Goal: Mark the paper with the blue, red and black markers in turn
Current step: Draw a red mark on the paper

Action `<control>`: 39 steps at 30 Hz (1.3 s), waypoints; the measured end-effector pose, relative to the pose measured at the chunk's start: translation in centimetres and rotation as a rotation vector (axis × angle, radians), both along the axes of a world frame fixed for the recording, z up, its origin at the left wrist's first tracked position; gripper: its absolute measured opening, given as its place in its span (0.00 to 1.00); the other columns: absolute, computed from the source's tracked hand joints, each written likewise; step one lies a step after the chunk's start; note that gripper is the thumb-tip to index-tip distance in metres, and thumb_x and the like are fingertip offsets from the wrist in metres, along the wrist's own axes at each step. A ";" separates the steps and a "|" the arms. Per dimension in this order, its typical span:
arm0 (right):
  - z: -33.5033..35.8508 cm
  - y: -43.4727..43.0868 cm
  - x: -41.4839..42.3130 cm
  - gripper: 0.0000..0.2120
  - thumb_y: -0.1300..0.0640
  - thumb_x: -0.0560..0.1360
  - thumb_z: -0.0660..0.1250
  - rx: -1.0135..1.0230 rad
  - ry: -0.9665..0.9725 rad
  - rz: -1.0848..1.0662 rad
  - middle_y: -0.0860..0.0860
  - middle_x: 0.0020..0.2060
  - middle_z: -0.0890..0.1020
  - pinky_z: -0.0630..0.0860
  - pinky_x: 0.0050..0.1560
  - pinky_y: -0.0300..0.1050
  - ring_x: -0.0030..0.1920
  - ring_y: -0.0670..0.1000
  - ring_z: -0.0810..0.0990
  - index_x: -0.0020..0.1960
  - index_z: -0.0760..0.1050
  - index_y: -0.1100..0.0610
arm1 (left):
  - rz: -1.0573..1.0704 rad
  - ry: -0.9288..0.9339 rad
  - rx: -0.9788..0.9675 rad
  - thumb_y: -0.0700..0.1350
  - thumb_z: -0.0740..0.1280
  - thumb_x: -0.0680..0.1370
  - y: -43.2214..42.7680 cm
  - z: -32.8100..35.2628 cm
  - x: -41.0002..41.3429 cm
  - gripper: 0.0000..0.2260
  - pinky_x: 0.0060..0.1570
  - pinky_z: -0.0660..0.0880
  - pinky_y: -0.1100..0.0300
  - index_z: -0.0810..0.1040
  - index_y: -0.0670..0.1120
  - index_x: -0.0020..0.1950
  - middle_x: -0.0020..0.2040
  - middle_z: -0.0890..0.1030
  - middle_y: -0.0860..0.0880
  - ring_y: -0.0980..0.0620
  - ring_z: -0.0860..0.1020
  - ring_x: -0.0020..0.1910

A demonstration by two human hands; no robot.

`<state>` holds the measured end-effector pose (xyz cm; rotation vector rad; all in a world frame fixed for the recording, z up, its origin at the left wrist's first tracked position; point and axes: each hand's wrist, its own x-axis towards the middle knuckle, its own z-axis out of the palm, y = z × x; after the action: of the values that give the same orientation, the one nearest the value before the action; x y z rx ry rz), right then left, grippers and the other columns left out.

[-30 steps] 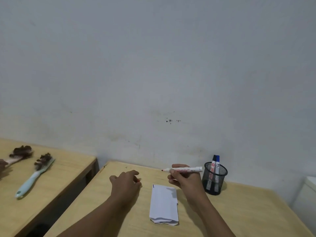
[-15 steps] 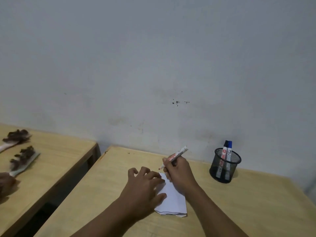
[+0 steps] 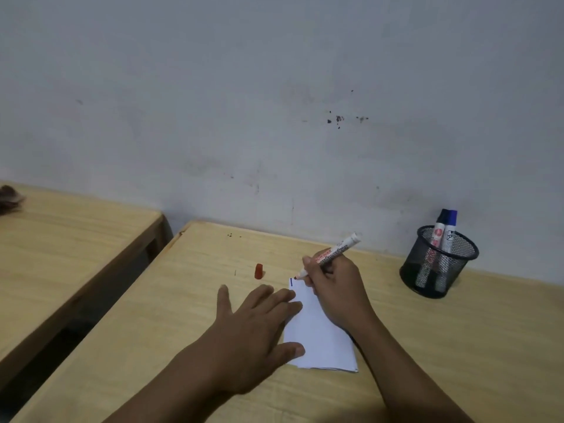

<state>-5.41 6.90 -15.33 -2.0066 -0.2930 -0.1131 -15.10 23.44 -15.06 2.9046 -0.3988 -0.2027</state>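
A folded white paper (image 3: 317, 334) lies on the wooden desk (image 3: 442, 340), with a short blue line at its top left corner. My right hand (image 3: 337, 290) grips the uncapped red marker (image 3: 334, 254), its tip touching the paper's top edge beside the blue mark. My left hand (image 3: 256, 328) lies flat, fingers spread, pressing the paper's left edge. The red cap (image 3: 258, 271) stands on the desk to the left of the paper. The black marker (image 3: 439, 228) and blue marker (image 3: 451, 228) stand in the mesh cup (image 3: 439, 265) at the right.
A second wooden desk (image 3: 61, 239) stands to the left across a dark gap, with a brownish brush tip (image 3: 9, 198) at its far left edge. A grey wall runs right behind both desks.
The marker's tip has come down onto the paper's top edge. My left hand has settled flat on the paper's left side. The view has tilted down and the red cap now shows.
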 end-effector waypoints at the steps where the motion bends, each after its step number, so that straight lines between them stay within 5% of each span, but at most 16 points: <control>1: -0.1 0.0 0.0 0.12 0.50 0.81 0.65 -0.009 0.002 -0.004 0.44 0.35 0.84 0.73 0.35 0.27 0.36 0.36 0.82 0.47 0.80 0.58 | -0.004 0.009 -0.004 0.67 0.50 0.79 0.0 -0.1 0.0 0.28 0.68 0.33 0.29 0.49 0.62 0.77 0.79 0.45 0.63 0.57 0.40 0.78; 11: -0.1 0.0 -0.1 0.12 0.49 0.80 0.65 -0.084 -0.006 -0.027 0.45 0.35 0.84 0.74 0.36 0.32 0.36 0.44 0.83 0.44 0.81 0.55 | -0.016 0.036 -0.037 0.66 0.50 0.80 0.1 0.1 -0.2 0.28 0.68 0.33 0.28 0.50 0.61 0.78 0.80 0.45 0.62 0.58 0.39 0.77; 23: 0.7 -0.2 -0.6 0.12 0.51 0.80 0.66 -0.088 0.009 -0.005 0.44 0.34 0.83 0.73 0.32 0.27 0.35 0.36 0.83 0.44 0.80 0.57 | 0.007 0.022 -0.043 0.68 0.50 0.79 -0.2 0.2 -0.3 0.28 0.67 0.31 0.28 0.50 0.62 0.77 0.80 0.45 0.62 0.57 0.40 0.78; 30: 0.5 -0.9 -0.4 0.12 0.56 0.79 0.68 0.411 0.075 -0.133 0.54 0.29 0.83 0.75 0.26 0.42 0.27 0.48 0.78 0.44 0.81 0.65 | 0.073 -0.051 -0.210 0.68 0.64 0.73 0.4 0.5 -0.5 0.29 0.73 0.41 0.33 0.66 0.61 0.72 0.74 0.63 0.63 0.63 0.56 0.73; 34: 2.7 -2.1 -0.6 0.14 0.58 0.79 0.68 0.598 0.044 -0.189 0.58 0.29 0.81 0.73 0.26 0.44 0.25 0.50 0.76 0.45 0.79 0.71 | 0.263 -0.372 -0.399 0.70 0.65 0.70 0.9 0.7 0.6 0.25 0.72 0.55 0.47 0.73 0.61 0.63 0.61 0.71 0.64 0.63 0.67 0.60; 36: 3.7 -2.3 -0.9 0.14 0.59 0.79 0.69 0.620 0.056 -0.175 0.57 0.29 0.80 0.72 0.27 0.45 0.26 0.50 0.75 0.45 0.78 0.71 | 0.415 -0.447 -0.316 0.66 0.63 0.74 1.5 1.0 2.3 0.22 0.68 0.61 0.48 0.72 0.61 0.65 0.60 0.75 0.60 0.57 0.71 0.60; 39: 4.6 -2.9 -2.1 0.12 0.58 0.79 0.69 0.606 0.060 -0.136 0.56 0.28 0.81 0.71 0.27 0.44 0.27 0.50 0.75 0.44 0.79 0.67 | 0.477 -0.311 -0.136 0.60 0.60 0.78 2.0 1.6 4.1 0.17 0.62 0.61 0.46 0.75 0.59 0.65 0.58 0.79 0.55 0.52 0.74 0.60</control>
<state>-7.47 4.05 -10.77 -1.4225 -0.0676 -0.2014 -10.99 25.47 -13.43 2.7941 0.2347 0.3365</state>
